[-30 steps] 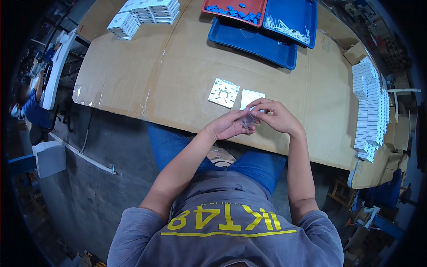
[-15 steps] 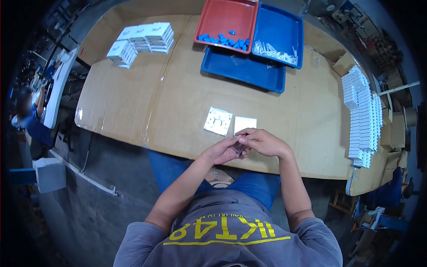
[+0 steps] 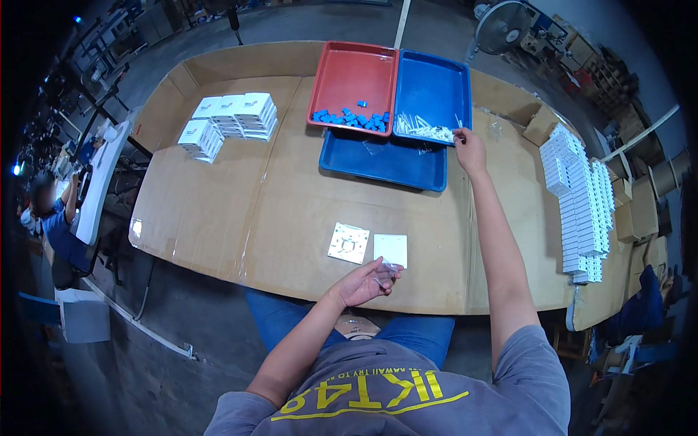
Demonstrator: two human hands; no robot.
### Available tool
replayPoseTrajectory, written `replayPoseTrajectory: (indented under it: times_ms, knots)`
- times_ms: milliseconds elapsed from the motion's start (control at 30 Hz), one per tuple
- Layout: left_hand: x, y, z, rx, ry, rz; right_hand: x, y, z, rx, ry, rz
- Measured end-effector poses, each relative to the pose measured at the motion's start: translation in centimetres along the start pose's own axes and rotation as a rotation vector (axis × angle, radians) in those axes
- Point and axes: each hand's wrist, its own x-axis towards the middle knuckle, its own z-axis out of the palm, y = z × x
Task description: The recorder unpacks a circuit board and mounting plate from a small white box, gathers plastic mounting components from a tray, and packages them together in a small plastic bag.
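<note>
My left hand is palm up near the table's front edge, its fingers curled round a small clear plastic bag. Just beyond it lies a plain white square plate. Left of that plate is a second white square plate with cut-outs and a ring-like shape in its middle. My right arm stretches far forward, and my right hand is at the near right corner of the blue tray. Its fingertips are pinched among thin white pieces; what they grip is too small to make out.
A red tray with small blue parts adjoins the blue tray. Another blue tray lies nearer. White boxes are stacked at the far left, with long rows of white pieces at the right. A person sits off left.
My right hand has left my left hand and reached forward right to the blue tray. The left hand still has the clear bag. The whole view has shifted, with the trays now lower.
</note>
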Motion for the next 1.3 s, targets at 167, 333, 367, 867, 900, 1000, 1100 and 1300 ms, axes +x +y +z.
replayPoseTrajectory:
  times_ms: [167, 333, 367, 867, 900, 1000, 1100, 1300]
  knots:
    - [0.2, 0.4, 0.1, -0.018, 0.004, 0.013, 2.9, 0.8, 1.7, -0.261, -0.051, -0.153]
    - [0.2, 0.4, 0.2, -0.039, -0.014, 0.005, 3.5, 1.4, 2.6, -0.305, -0.056, -0.172]
    - [0.3, 0.4, 0.2, -0.035, -0.005, 0.007, 3.5, 1.5, 2.6, -0.308, -0.046, -0.163]
    - [0.3, -0.1, -1.0, -0.054, -0.032, 0.025, -10.0, -2.9, -4.1, 1.436, -0.199, 0.387]
    - [0.4, -0.1, -1.0, -0.053, -0.023, 0.010, -12.7, -2.8, -3.9, 1.411, -0.199, 0.429]
    - [1.0, 0.4, -0.7, -0.048, -0.035, 0.018, -20.9, -5.5, -3.6, 1.324, -0.197, 0.553]
    - [0.9, 0.6, 0.1, -0.046, -0.012, 0.031, -27.2, -7.3, -3.0, 1.030, -0.312, 0.646]
    - [0.4, 0.3, 0.1, -0.008, -0.004, 0.032, -30.5, -9.8, -3.0, 0.824, -0.353, 0.545]
